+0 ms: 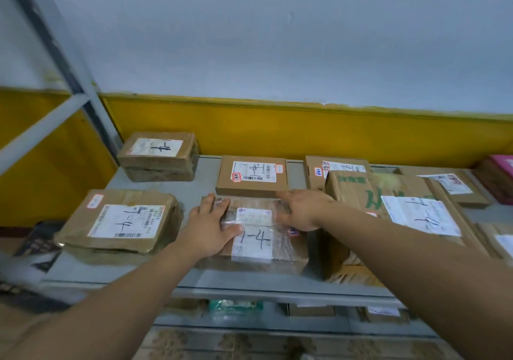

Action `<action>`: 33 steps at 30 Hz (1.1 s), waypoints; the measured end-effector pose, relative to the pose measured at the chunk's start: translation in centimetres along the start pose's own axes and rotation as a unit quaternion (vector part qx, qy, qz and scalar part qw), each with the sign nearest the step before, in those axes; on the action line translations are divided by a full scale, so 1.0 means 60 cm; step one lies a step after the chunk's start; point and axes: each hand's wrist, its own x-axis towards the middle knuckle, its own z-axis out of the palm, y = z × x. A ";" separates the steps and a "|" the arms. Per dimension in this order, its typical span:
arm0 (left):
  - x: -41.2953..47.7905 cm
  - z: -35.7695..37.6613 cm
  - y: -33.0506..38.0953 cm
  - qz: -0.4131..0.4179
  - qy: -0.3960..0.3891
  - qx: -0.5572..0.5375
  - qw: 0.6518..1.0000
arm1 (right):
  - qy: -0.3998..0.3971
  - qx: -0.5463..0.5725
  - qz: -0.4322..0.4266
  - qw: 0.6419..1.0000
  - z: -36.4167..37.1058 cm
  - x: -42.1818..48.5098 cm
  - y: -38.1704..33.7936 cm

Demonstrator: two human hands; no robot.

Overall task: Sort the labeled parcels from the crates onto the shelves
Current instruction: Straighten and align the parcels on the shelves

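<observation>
Parcel 1-4 sat on shelf, 6 o'clock from flat box. Left hand and right hand lay flat on it, fingers straight, gripping nothing. Several neighbour parcels were shelved; crates unseen, remainder unknown.

Wall: pale grey, plain, fills the upper view
Yellow band: painted along the wall's lower part, uneven top edge
Dark object: far left, blurred, kind unclear
</observation>
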 end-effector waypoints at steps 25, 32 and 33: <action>0.012 -0.109 -0.093 -0.063 0.069 0.130 0.987 | 0.065 0.175 0.054 0.981 -0.025 0.067 -0.036; 0.031 -0.081 -0.166 -0.149 0.042 0.097 0.983 | 0.049 0.136 0.040 0.989 -0.024 0.181 -0.032; 0.032 -0.074 -0.171 -0.154 0.047 0.086 0.983 | 0.040 0.118 0.036 0.992 -0.021 0.201 -0.030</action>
